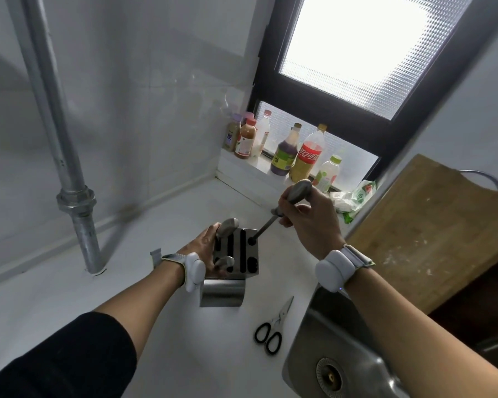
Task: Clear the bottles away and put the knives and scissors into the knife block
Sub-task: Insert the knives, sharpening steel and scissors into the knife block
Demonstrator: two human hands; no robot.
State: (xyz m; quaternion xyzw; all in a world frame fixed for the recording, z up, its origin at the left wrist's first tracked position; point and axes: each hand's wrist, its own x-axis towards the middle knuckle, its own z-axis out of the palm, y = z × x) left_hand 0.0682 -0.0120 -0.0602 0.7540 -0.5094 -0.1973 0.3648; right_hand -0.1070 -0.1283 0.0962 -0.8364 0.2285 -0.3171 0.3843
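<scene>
Both hands work: left hand (206, 248) grips knife block (236, 254); right hand (308, 222) fingers clamp sharpening steel (282, 209), tip in corner hole.

Right hand (305, 216) lowers sharpening steel (273, 216) into knife block (242, 254), left hand (202, 248) steadying.

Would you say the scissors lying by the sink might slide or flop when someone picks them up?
The scissors look like rigid metal, so probably stiff. They lie flat on the smooth white counter, so they may skid if nudged. The blades could swing open if lifted by one black loop.
</scene>
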